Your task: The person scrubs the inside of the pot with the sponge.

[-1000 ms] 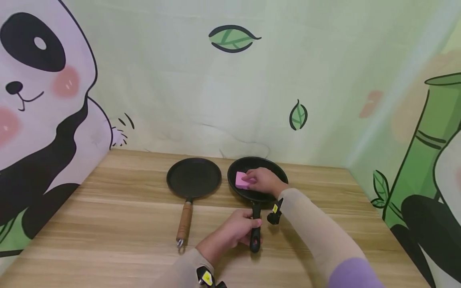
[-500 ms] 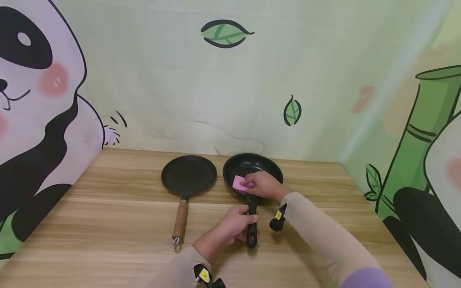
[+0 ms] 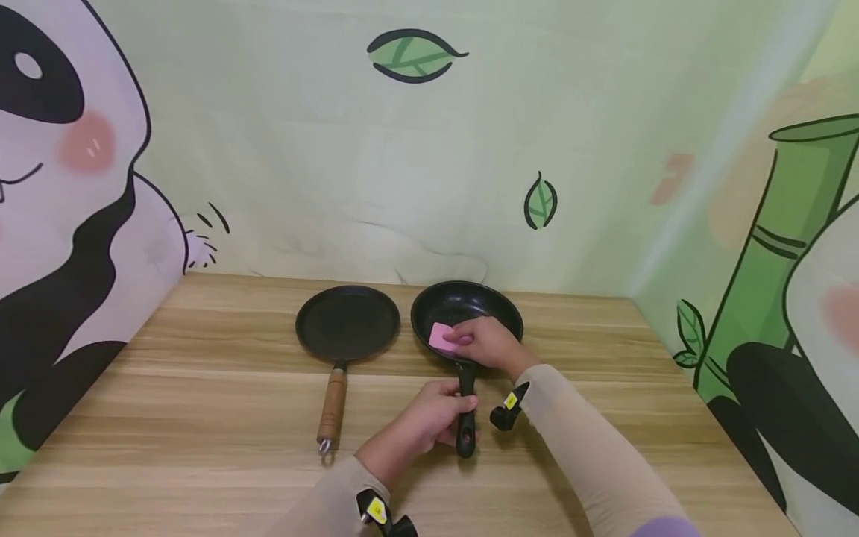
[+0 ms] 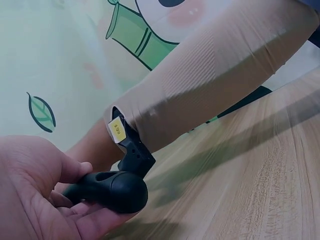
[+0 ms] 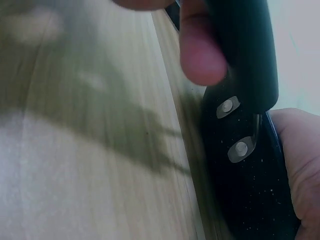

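Note:
My left hand (image 3: 432, 414) grips the black handle (image 3: 465, 429) of a deep black frying pan (image 3: 463, 297), its thumb lying across the top. The handle's rounded end (image 4: 127, 192) sticks out of my fingers in the left wrist view. Inside the pan, my right hand (image 3: 490, 344) pinches a pink sponge (image 3: 439, 335) against the near-left part of the cooking surface; the wrist reaches over the right rim. Two rivets (image 5: 241, 149) show on the pan's inside near the handle in the right wrist view, where the sponge is out of sight.
Left of the frying pan, a flat black griddle pan (image 3: 347, 322) lies on the wooden table (image 3: 201, 418), its wooden handle (image 3: 332, 406) pointing toward me. Behind the table hangs a green backdrop (image 3: 302, 149) printed with pandas, leaves and bamboo.
The sponge, pinched in my right hand, has moved slightly toward the handle side of the pan. My left hand keeps its grip. The head view has shifted a little.

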`<state>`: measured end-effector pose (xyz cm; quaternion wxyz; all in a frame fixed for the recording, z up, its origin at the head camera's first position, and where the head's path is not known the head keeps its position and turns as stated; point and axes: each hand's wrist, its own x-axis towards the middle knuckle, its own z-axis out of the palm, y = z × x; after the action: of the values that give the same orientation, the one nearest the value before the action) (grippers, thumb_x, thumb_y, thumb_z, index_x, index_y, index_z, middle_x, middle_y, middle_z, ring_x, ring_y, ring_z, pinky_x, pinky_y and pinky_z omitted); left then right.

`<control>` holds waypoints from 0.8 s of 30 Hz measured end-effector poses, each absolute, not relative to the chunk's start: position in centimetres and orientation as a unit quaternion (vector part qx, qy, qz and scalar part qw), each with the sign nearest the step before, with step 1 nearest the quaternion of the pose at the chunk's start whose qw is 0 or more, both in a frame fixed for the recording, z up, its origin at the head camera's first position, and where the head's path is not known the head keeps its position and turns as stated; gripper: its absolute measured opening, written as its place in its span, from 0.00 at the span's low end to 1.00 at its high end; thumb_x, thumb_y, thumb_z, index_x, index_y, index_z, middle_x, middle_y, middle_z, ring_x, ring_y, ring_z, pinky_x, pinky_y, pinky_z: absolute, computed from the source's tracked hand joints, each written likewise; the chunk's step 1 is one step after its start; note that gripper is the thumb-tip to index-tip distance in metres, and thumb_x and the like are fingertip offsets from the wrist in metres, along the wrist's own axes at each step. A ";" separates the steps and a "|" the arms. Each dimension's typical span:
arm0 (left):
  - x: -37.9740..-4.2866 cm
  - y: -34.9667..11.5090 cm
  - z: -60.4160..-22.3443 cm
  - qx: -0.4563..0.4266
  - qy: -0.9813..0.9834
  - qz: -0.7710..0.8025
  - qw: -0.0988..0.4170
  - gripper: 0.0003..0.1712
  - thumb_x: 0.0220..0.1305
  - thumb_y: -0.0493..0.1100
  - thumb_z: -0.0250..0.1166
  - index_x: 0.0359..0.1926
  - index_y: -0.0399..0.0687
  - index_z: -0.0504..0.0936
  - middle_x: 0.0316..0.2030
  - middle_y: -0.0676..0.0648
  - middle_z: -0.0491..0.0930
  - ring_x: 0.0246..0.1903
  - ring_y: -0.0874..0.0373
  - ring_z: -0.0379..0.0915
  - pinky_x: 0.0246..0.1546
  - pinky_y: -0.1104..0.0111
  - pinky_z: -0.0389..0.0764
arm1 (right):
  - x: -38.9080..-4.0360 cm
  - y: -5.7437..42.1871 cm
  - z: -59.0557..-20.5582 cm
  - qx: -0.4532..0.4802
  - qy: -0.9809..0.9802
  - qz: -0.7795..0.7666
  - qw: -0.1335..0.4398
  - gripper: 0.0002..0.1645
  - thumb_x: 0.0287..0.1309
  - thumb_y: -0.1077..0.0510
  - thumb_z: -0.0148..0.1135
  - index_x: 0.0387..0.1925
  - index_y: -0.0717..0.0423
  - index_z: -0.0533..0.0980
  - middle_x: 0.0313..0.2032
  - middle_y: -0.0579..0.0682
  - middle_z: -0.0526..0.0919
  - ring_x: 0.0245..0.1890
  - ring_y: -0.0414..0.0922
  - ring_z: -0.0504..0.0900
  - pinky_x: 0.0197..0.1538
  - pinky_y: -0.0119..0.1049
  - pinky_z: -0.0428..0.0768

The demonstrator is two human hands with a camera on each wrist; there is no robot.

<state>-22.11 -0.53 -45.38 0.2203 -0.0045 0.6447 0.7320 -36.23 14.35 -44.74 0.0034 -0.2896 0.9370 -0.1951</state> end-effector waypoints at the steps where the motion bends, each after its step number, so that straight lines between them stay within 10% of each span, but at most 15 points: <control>1: -22.1 -0.6 -45.4 -0.003 0.644 0.733 0.220 0.11 0.73 0.36 0.60 0.50 0.33 0.77 0.33 0.40 0.80 0.32 0.41 0.86 0.33 0.47 0.88 | -36.3 14.4 -44.8 -0.289 0.937 -0.195 0.004 0.16 0.60 0.56 0.72 0.51 0.49 0.86 0.53 0.50 0.86 0.58 0.48 0.82 0.65 0.44 0.77; 24: -22.3 -0.8 -45.1 -0.021 0.647 0.724 0.238 0.18 0.74 0.38 0.59 0.59 0.34 0.76 0.34 0.42 0.84 0.32 0.44 0.87 0.35 0.50 0.89 | -38.5 14.5 -44.5 -0.353 0.915 -0.185 0.061 0.17 0.65 0.58 0.67 0.54 0.51 0.84 0.61 0.54 0.80 0.59 0.49 0.81 0.65 0.47 0.77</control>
<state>-22.35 -0.80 -45.05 0.2383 -0.0207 0.6471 0.7239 -38.46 14.55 -44.45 0.0606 -0.3534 0.9150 -0.1851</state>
